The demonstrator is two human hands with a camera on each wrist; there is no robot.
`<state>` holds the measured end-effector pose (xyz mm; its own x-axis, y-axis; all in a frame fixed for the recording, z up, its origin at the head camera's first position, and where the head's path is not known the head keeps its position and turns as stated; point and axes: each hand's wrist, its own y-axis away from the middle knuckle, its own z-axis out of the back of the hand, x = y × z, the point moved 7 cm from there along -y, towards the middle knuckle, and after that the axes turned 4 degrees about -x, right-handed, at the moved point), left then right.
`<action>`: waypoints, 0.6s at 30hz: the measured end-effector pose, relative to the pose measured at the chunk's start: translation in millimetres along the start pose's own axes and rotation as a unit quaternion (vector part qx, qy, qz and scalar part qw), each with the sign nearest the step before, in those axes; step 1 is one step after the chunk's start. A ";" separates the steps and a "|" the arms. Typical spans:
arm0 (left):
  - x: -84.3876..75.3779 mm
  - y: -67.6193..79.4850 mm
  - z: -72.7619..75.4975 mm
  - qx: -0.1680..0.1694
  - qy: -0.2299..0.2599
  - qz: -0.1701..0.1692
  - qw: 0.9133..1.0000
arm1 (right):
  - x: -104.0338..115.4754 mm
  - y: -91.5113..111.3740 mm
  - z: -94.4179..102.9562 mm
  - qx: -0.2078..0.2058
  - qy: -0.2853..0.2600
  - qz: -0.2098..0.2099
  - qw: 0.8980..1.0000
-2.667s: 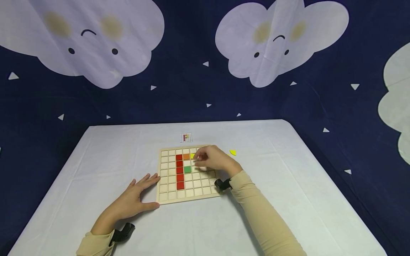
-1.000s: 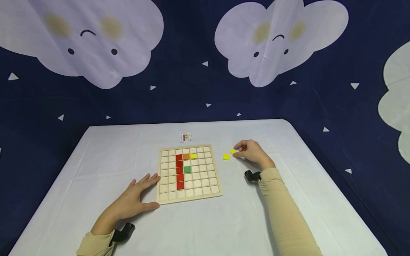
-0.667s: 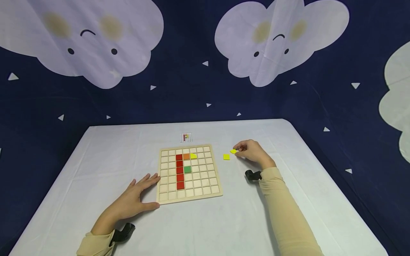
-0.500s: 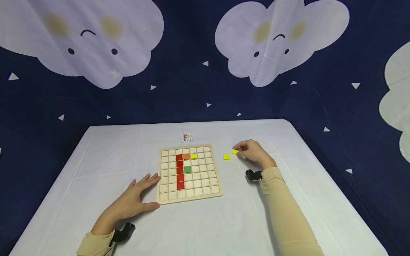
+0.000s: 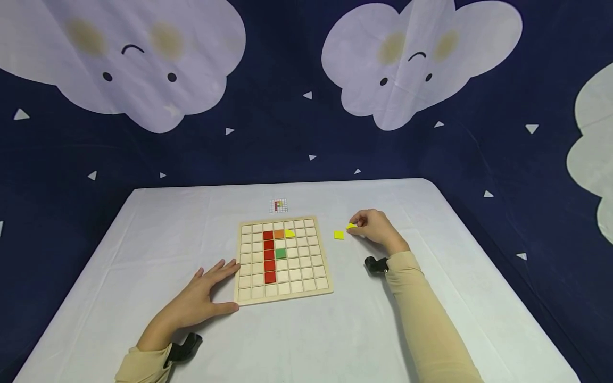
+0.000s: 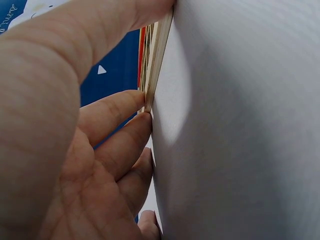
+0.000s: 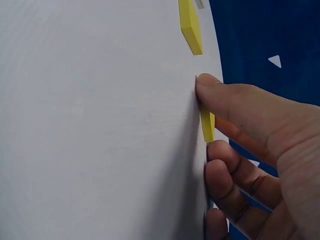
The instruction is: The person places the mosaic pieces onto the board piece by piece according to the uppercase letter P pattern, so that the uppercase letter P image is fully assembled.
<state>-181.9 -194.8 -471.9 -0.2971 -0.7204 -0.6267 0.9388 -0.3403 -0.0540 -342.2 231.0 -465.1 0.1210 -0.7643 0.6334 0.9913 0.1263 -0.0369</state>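
Note:
My right hand pinches a yellow quarter-round tile between thumb and fingers, low over the cloth to the right of the wooden grid board. In the right wrist view, the thumb covers one end of this tile. A yellow square tile lies just left of the hand. My left hand rests with spread fingers, its thumb and fingertips touching the board's left edge. Set in the board are a column of several red tiles, an orange tile, another yellow quarter-round tile and a green tile.
A small card printed with a coloured grid pattern lies behind the board. White cloth covers the table. Behind it hangs a dark blue curtain with clouds and small triangles.
My right hand has moved right, off the board, leaving a yellow quarter-round tile in it. It has since turned the other quarter-round tile in its fingers. The left hand stays put.

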 end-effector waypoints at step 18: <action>0.2 0.5 -0.5 -0.001 0.003 -0.002 1.000 | 10.9 6.0 1.1 0.004 -0.002 0.065 0.998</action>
<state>-181.4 -194.8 -472.5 -0.3005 -0.7146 -0.6317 0.9377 -0.3426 -0.0585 -334.9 224.1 -457.5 0.2484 -0.7389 0.6263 0.9668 0.2293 -0.1129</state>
